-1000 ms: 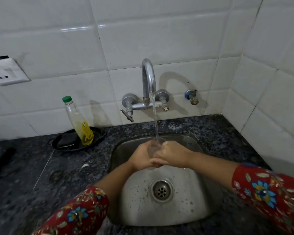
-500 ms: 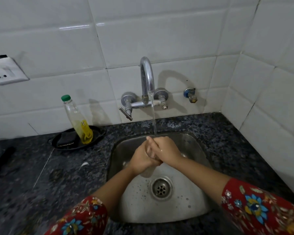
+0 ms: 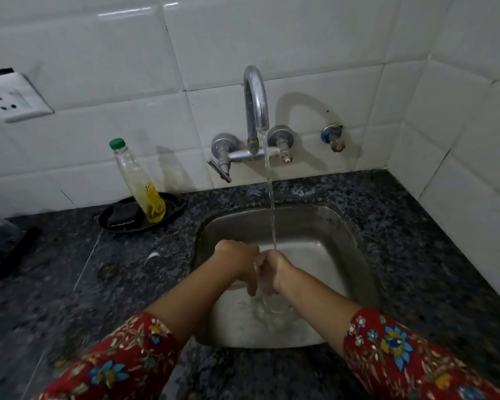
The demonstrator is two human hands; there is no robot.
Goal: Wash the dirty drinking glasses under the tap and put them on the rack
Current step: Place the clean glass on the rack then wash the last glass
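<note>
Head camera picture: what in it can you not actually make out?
The glass: head view, mostly covered by the left hand and right hand, and blurred; which hand grips it is unclear.
The sink drain: hidden behind the hands and splashing water.
The rack: outside the frame.
The dark object: cut off by the left edge.
The bottle label: too small to read.

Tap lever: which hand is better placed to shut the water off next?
Left, likely. The lever sticks out left of the spout, on the left hand's side; the right hand would cross the stream. Both grip the glass.
</note>
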